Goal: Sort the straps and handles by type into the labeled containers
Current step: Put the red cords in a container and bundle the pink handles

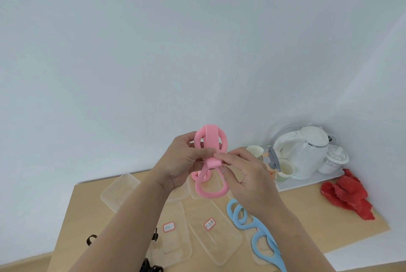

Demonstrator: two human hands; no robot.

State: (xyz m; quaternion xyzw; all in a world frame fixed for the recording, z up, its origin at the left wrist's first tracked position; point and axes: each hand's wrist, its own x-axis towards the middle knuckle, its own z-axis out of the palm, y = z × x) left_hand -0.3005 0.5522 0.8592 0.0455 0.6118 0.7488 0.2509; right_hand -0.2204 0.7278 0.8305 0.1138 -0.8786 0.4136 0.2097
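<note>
Pink looped silicone strap, folded on itself into several rings, is being held up in the air above the light wooden table, in front of the pale wall. The left hand is closing thumb and fingers around the strap's middle, while the right hand is pinching the same folded band from the other side with its fingertips; both hands are gripping this one strap. Below them, clear plastic containers bearing small red-bordered labels are lying on the table, their writing too small to read. A blue looped silicone strap is lying just right of these containers. Small black pieces are showing at the table's near edge. On a white tray at the far right are standing a white electric kettle and paper cups, with a crumpled red cloth beside them.
</note>
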